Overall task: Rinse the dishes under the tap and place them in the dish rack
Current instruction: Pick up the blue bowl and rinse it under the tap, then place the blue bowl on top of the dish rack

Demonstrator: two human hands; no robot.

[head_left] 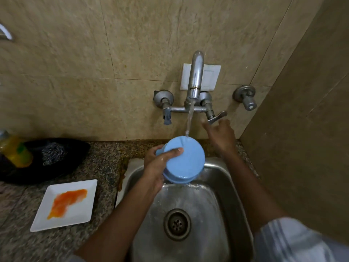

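Observation:
My left hand (157, 163) grips a light blue bowl (186, 159) by its rim, bottom turned toward me, over the steel sink (222, 178). Water runs from the wall tap (196, 76) onto the top of the bowl's base and spills into the sink. My right hand (220, 132) is raised at the tap's right lever handle (217, 117), fingers spread and touching or just under it. A white square plate (83, 210) smeared with orange sauce lies on the granite counter to the left of the sink. No dish rack is visible.
A black bag or cloth with a steel scrubber (53, 154) and a yellow bottle (16, 151) sit at the counter's back left. A second valve (245, 97) sticks out of the tiled wall at right. A side wall (302, 148) closes in on the right.

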